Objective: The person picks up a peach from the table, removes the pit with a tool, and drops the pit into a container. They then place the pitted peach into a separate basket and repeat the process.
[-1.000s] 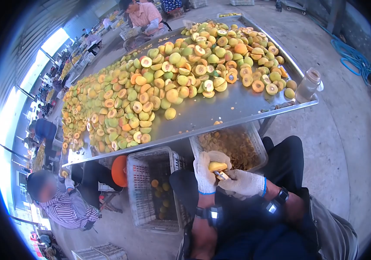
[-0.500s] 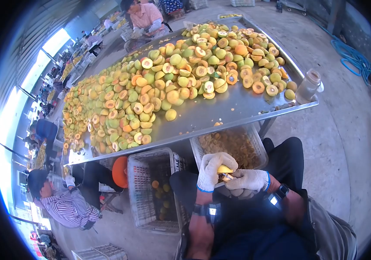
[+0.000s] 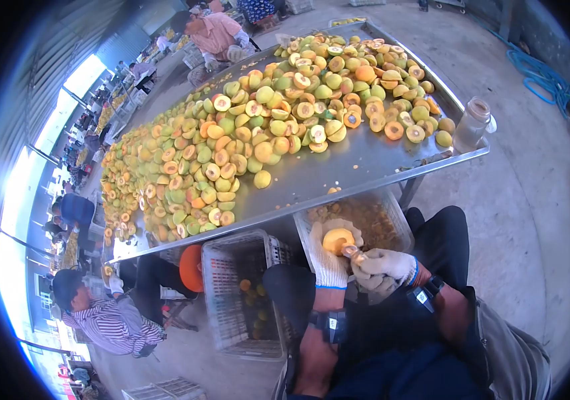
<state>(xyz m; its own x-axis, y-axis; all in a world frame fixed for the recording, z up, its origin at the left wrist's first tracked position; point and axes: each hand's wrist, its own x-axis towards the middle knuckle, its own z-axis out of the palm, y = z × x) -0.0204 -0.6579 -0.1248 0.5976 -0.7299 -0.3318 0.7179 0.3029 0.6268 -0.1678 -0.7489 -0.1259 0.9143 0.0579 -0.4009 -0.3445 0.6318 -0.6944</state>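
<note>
My left hand (image 3: 328, 265), in a white knit glove, cups a yellow peach half (image 3: 338, 239) with its palm turned up. My right hand (image 3: 386, 268), gloved too, is closed around a small pitting tool (image 3: 352, 251). The tool's tip is against or very near the lower right side of the fruit; its handle is mostly hidden in the fingers. Both hands are over the near edge of a white crate (image 3: 402, 233) with brownish peel or pit scraps in it.
A metal table (image 3: 358, 163) ahead bears a big heap of halved peaches (image 3: 258, 127). A clear jar (image 3: 473, 125) stands at its right corner. A second crate (image 3: 222, 320) with a few fruits is at my left. Other people (image 3: 115, 320) work at the left and behind the table.
My left hand has turned palm up, so the peach half's orange-yellow face shows. My right hand has drawn slightly right and down with the tool, now more visible.
</note>
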